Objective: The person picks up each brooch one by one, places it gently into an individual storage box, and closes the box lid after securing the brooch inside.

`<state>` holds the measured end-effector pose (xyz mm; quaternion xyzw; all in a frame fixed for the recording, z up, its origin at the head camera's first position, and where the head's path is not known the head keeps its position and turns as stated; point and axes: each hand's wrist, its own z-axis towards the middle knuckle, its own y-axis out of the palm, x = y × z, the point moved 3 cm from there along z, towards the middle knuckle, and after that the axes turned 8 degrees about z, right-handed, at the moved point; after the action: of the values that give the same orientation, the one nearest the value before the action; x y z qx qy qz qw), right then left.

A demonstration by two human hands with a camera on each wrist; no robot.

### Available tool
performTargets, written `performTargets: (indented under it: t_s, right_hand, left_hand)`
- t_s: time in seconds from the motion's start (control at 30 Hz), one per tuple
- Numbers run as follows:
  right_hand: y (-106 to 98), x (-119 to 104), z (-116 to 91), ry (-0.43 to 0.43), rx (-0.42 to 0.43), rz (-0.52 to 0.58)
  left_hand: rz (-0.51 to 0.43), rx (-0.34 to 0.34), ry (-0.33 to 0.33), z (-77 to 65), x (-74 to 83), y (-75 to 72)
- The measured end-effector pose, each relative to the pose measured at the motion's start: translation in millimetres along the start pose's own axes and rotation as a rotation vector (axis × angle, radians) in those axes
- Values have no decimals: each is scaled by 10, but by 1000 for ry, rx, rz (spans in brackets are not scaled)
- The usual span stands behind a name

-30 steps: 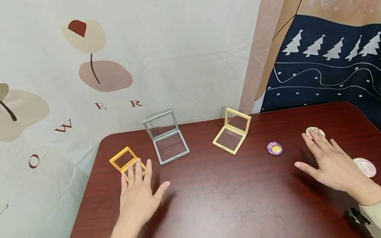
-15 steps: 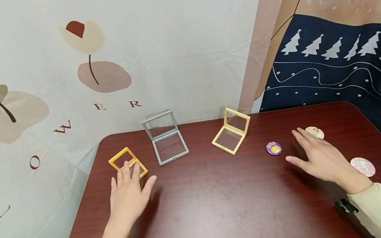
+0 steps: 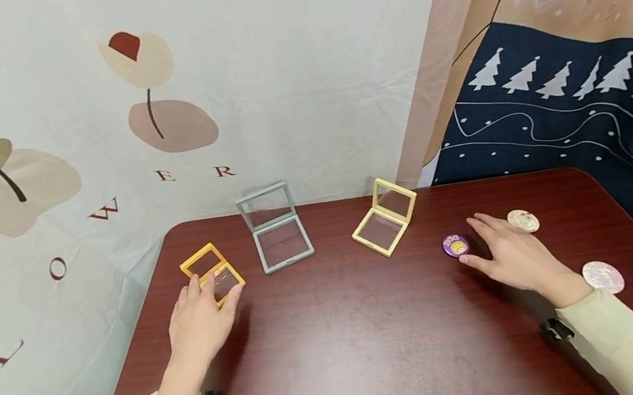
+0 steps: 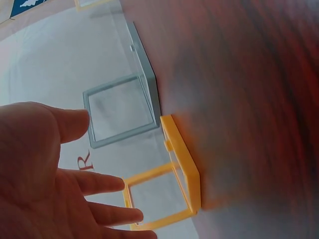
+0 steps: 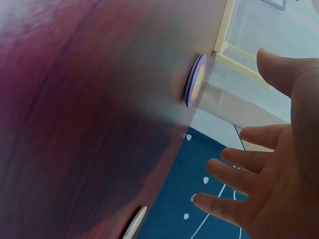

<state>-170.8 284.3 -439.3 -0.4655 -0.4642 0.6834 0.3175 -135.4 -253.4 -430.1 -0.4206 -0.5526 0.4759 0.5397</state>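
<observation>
My left hand (image 3: pixel 198 318) reaches over the near side of a small orange hinged frame (image 3: pixel 223 285), fingers extended and holding nothing. That frame stands with its lid raised; in the left wrist view the orange frame (image 4: pixel 187 162) shows a clear window beyond my fingertips. On the right, my right hand (image 3: pixel 513 254) hovers with spread fingers beside a round purple badge (image 3: pixel 456 246) bearing a yellow figure. Thumb and index fingertips are close to the badge's right edge. The right wrist view shows the purple badge (image 5: pixel 196 81) lying flat, apart from the fingers.
A grey hinged frame (image 3: pixel 259 249) and a pale yellow one (image 3: pixel 360 235) stand opened at the table's back. A cream badge (image 3: pixel 523 220) and a larger pink badge (image 3: pixel 604 276) lie at the right, near my right hand and forearm. A printed cloth (image 3: pixel 306 77) hangs behind.
My right hand has moved left from the cream badge to the purple badge. My left hand has drawn back slightly and left, uncovering more of the orange frame.
</observation>
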Motion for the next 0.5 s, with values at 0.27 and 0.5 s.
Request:
performTargets:
  t_s: [0.27,0.5]
  right_hand:
    - [76,-42,97,-5,-12,9]
    - [142,-49,167,-13,-38,14]
  left_hand:
    - [-6,26,-50,44,-113,-13]
    - [-57,-71,-145,136,-251,4]
